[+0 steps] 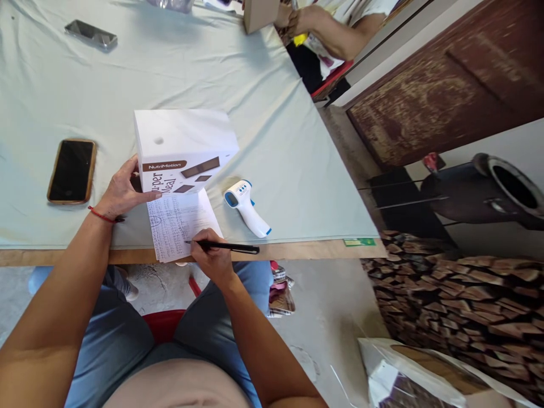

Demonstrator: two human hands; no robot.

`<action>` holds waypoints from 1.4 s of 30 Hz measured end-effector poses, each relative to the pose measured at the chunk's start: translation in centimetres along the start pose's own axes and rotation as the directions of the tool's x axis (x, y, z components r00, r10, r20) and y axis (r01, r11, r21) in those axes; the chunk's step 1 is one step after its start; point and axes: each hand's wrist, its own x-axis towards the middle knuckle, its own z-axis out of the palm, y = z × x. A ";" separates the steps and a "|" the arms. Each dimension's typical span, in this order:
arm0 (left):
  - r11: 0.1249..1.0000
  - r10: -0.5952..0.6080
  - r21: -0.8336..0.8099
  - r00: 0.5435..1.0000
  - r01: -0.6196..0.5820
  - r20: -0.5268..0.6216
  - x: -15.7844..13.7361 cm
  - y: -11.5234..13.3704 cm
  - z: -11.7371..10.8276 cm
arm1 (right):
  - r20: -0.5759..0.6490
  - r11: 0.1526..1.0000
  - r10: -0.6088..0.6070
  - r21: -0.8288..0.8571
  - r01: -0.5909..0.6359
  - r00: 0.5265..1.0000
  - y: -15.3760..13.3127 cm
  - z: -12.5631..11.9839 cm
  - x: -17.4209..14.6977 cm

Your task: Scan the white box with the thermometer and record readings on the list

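Note:
My left hand (126,191) grips the lower left corner of a white box (187,133) printed with brown chocolate-like pieces and the word NutriMotion. The box stands on the far part of a handwritten sheet of paper (170,226). In my right hand (212,255) is a black pen (238,247), its tip at the written lines near the table edge. A white and blue infrared thermometer (247,207) lies just right of the paper. To the left of my left hand rests a phone (72,171) in a brown case, its screen dark.
A second phone (90,34) lies on the cloth-covered table (297,170) at the far left. At the far side, another person's arm (327,31) is near a cardboard box (260,14). Stacked firewood (467,300) and a dark metal stove (463,192) stand right of the table.

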 end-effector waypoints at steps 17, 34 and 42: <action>0.996 -0.022 0.093 0.998 0.016 0.058 -0.1 1.0 0.0 | -0.021 1.000 -0.026 -0.012 0.026 0.999 0.1 0.0 0.0; 0.988 0.020 0.150 0.998 -0.028 0.057 -0.1 0.6 0.0 | -0.108 0.998 -0.066 0.001 0.066 0.992 0.4 0.3 -0.3; 0.984 0.014 0.174 0.997 -0.027 0.075 -0.1 0.7 -0.2 | -0.151 0.997 -0.068 0.019 0.072 0.986 0.1 0.2 -0.2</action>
